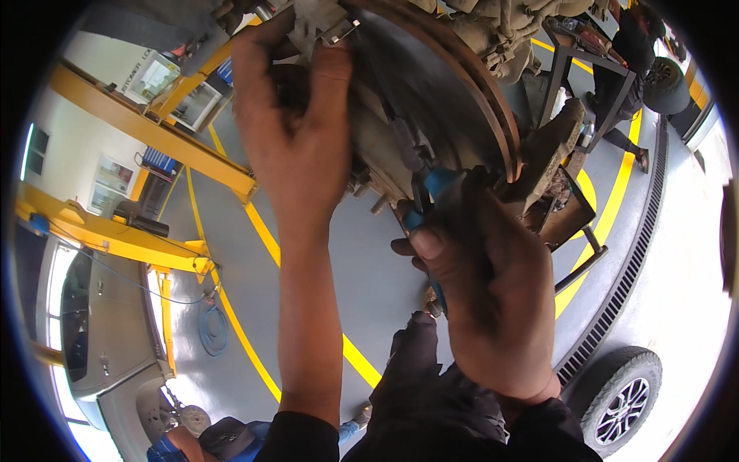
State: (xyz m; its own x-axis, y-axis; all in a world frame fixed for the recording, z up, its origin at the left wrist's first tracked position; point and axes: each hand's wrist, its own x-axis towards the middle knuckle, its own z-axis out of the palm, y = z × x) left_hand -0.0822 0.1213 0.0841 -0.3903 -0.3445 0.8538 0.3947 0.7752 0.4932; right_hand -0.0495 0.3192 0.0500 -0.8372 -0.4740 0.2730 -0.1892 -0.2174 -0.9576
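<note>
At the top, my left hand [296,131] is closed round a blurred grey metal part [314,17], its thumb just below a small shiny clip [342,32]. Its other fingertips are partly hidden behind that part. My right hand [493,285] grips a blue hand tool [442,183], whose body is mostly covered by the fingers. From the tool a dark, narrow front end [412,146] points up and left, in front of a large brake disc [499,104] with a rusty rim. Threaded studs [379,203] stick out below the disc's left side.
Yellow lift arms [146,131] reach in from the left, above a car [108,316] and a coiled blue hose [214,331]. A wheel [620,404] lies lower right. One person [635,46] stands upper right beside a metal frame [566,58]; another [231,439] is lower left.
</note>
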